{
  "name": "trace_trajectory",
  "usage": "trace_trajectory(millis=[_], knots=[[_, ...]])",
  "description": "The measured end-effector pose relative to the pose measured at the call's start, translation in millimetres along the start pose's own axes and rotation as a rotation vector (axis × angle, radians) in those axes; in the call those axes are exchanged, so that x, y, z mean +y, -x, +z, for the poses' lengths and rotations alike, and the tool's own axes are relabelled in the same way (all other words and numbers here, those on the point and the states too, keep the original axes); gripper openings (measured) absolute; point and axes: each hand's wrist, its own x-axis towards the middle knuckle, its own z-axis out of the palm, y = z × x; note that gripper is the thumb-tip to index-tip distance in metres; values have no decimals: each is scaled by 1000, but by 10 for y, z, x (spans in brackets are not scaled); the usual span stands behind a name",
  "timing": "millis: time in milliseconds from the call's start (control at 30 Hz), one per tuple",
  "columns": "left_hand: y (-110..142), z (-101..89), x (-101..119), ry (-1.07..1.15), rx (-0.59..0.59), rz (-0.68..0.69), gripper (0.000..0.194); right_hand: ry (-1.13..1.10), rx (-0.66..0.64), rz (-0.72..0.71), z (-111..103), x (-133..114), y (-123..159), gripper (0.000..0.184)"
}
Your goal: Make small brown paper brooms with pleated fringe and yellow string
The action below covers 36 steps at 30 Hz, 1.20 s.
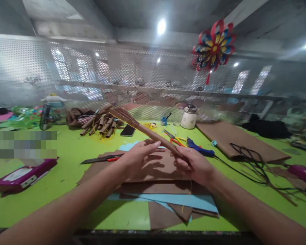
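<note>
My right hand (191, 163) is closed around the lower end of a long, thin brown stick (153, 133) that looks like rolled paper or felt. Its far end flares into a fan of strips with a yellow edge, pointing up and left. Just under the stick's middle is my left hand (140, 158), fingers apart; whether it touches the stick I cannot tell. A yellow thread hangs below my right hand. Beneath both hands lie stacked brown sheets (153, 170) and light blue sheets (201, 202).
Scissors (102, 159) lie left of the sheets. A blue glue gun (200, 148) with a black cable and pliers (175, 137) lie to the right. Farther back are brown rolls (107, 126), a phone (128, 130) and a white kettle-like jug (189, 118). A purple device (25, 175) stands left.
</note>
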Motion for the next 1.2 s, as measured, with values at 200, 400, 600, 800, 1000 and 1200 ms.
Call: trace_trajectory(millis=[200, 400, 600, 800, 1000, 1200], knots=[[-48, 203, 18, 194, 4, 185, 30, -81, -10, -50, 196, 90, 52, 29], [-65, 324, 7, 247, 94, 177, 22, -170, -176, 24, 286, 187, 104, 32], [-51, 297, 103, 196, 155, 147, 19, 44, -248, 107, 304, 225, 159, 39], [-112, 158, 265, 183, 264, 232, 18, 443, -478, 187, 317, 18, 321, 37], [-179, 30, 249, 154, 361, 249, 19, 658, -1144, 245, 332, -367, 480, 45], [-251, -109, 134, 149, 383, 199, 15, 934, -494, -32, -178, -751, 471, 24]])
